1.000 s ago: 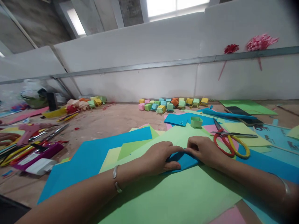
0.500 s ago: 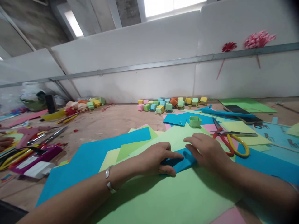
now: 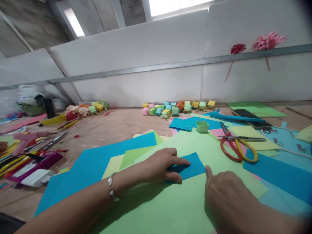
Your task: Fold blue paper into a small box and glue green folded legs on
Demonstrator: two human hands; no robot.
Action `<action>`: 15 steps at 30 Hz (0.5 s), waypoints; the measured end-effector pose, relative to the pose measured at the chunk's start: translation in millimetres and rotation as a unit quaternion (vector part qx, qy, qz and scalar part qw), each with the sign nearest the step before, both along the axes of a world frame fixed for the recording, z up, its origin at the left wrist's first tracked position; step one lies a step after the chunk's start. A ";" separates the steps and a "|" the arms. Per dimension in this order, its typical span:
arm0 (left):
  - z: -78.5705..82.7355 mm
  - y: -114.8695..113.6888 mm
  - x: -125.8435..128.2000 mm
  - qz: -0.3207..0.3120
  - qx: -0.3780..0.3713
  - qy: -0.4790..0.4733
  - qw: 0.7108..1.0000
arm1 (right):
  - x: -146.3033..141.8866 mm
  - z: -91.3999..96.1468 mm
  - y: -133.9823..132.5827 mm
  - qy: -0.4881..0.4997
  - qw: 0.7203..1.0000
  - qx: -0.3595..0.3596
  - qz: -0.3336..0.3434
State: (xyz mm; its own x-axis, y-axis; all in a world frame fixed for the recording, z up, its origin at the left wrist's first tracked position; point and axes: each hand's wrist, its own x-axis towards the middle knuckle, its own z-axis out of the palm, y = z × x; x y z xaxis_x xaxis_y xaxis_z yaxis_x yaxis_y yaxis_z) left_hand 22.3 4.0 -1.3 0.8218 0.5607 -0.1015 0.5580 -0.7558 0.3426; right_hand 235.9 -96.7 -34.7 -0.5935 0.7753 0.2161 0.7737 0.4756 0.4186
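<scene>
A small piece of blue paper, with a crease near its right side, lies on a large light green sheet. My left hand rests on the left part of the paper, forefinger and thumb spread over it. A silver cuff bracelet circles that wrist. Beside the paper's right corner is my right hand, one digit stretched out at the corner. Its other fingers bend downward, tips hidden. Scissors with red and yellow handles lie open beyond my right hand. A small green paper box stands behind the blue paper.
Several small coloured paper boxes line the wall. A phone lies at back right. To the left are a pink glue gun, a purple device and a white charger. A hand shows at the far left edge.
My right hand has let go of the blue paper's right side and moved down and right. The paper now lies flatter. My left hand stays on it.
</scene>
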 end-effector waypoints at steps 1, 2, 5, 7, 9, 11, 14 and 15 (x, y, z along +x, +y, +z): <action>0.1 -0.2 0.1 0.001 0.000 0.000 1.000 | 1.6 5.7 -1.5 -0.001 1.000 -0.004 -0.015; 0.5 -0.5 0.2 0.002 0.000 0.001 1.000 | 2.5 10.9 -2.3 0.004 1.000 -0.002 -0.027; 2.3 -1.3 0.9 0.003 -0.001 0.008 1.000 | 1.2 16.7 0.9 0.023 0.999 0.034 -0.027; 2.2 -1.6 0.9 0.002 0.004 0.009 1.000 | -1.1 10.4 6.4 0.024 0.997 0.066 0.011; 0.1 -1.8 0.4 0.000 0.017 0.000 1.000 | -2.3 0.1 12.2 0.013 0.997 0.074 0.034; -2.8 -2.2 -0.3 -0.017 0.042 -0.014 0.999 | -1.8 -8.4 16.6 -0.004 0.998 0.055 0.038; -3.2 -4.2 -0.8 -0.086 0.092 -0.035 0.991 | 0.7 -12.6 20.2 -0.024 0.998 0.021 0.047; -1.6 -5.4 -1.0 -0.111 0.108 -0.032 0.987 | 1.4 -12.4 20.8 -0.023 0.998 0.015 0.054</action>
State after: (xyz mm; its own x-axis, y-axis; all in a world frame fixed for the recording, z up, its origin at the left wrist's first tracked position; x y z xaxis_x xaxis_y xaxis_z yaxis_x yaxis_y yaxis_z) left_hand 21.2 -1.4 -2.9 0.9278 0.3689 0.0559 0.3529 -0.9163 0.1896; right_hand 237.4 -76.0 -47.1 -0.6830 0.7002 0.2079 0.6980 0.5419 0.4680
